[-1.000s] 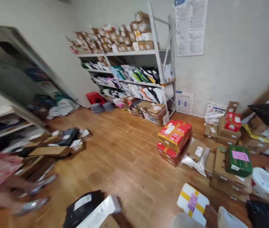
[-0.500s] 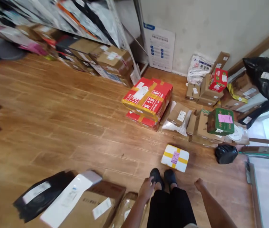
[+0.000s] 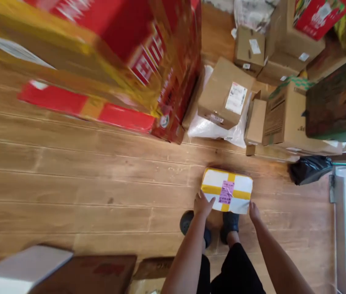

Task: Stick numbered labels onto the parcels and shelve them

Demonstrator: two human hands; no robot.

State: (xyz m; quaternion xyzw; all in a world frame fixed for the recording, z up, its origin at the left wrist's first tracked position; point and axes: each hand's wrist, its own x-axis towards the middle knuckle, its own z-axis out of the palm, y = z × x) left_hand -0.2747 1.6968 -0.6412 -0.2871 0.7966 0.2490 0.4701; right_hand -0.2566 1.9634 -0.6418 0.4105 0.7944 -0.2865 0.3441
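A white box [image 3: 227, 191] with crossed yellow tape and a pink label lies in front of my shoes [image 3: 230, 224]. My left hand [image 3: 203, 204] grips its near left corner, the thumb resting on the top and the fingers along the side. At the right edge, my right hand [image 3: 254, 212] presses against the near corner; most of its fingers are hidden by the box. Whether the box is off the floor I cannot tell.
Big red boxes with yellow tape [image 3: 124, 61] are stacked at the upper left. Brown cartons [image 3: 225, 94], a dark green box [image 3: 338, 98] and a black bag [image 3: 310, 168] line the right side. More cartons [image 3: 84, 273] lie at the lower left.
My hands have come from hanging at my sides to both ends of the white box. The view has dropped closer to the floor, and my left foot has shifted left.
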